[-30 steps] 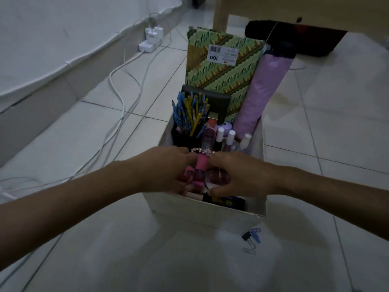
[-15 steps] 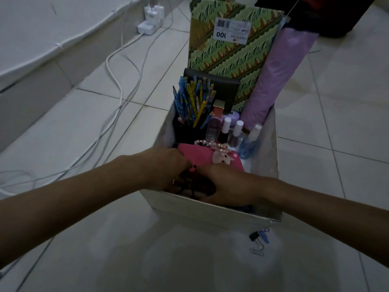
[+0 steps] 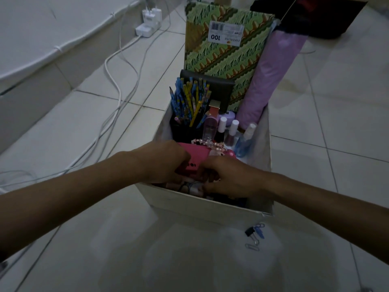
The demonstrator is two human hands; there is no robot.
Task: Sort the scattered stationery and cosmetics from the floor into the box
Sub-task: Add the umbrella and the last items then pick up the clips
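Observation:
A white cardboard box (image 3: 202, 206) stands on the tiled floor. It holds pencils in a black holder (image 3: 190, 108), a green patterned notebook (image 3: 223, 53), a purple umbrella (image 3: 266, 81), nail polish bottles (image 3: 231, 130), a spray bottle (image 3: 245, 140) and a bead bracelet (image 3: 207, 143). At the box's near end, my left hand (image 3: 162, 163) grips the left end of a pink case (image 3: 199, 157). My right hand (image 3: 228, 179) curls its fingers over the case's near edge. Dark-framed glasses (image 3: 188, 186) lie just below both hands inside the box.
A black binder clip, a blue clip (image 3: 255, 231) and a paper clip (image 3: 252, 247) lie on the floor by the box's near right corner. White cables (image 3: 117, 81) run along the left to a power strip (image 3: 147, 26). A dark bag (image 3: 315, 17) sits behind the box.
Both hands have sunk from above the box into its near end. The pink case went from upright to lying flat, and the glasses dropped below the hands.

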